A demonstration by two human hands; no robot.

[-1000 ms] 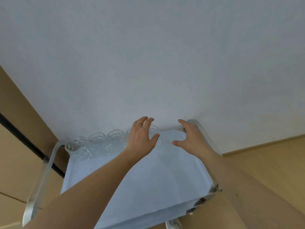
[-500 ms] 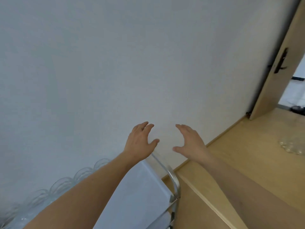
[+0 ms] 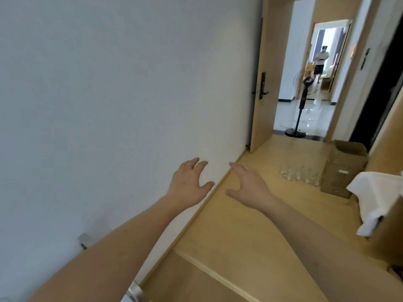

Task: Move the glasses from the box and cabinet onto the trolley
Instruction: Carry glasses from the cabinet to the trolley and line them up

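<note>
Several clear glasses [image 3: 302,173] stand in a cluster on the light wooden cabinet top [image 3: 239,225], far right of my hands. An open cardboard box [image 3: 342,168] stands just right of them. My left hand [image 3: 189,182] and my right hand [image 3: 248,184] are both stretched forward with fingers spread, holding nothing. The left one hovers in front of the white wall, the right one above the cabinet top. Only a metal corner of the trolley [image 3: 136,293] shows at the bottom edge.
A white wall [image 3: 109,105] fills the left. A white cloth [image 3: 379,192] hangs over a box at the right. Beyond, a wooden door [image 3: 261,83] stands open, with a standing fan [image 3: 302,101] and a person far down the corridor.
My view has swung right, away from the trolley and its row of glasses, toward the cabinet top, box and doorway. Both hands stay outstretched and empty.
</note>
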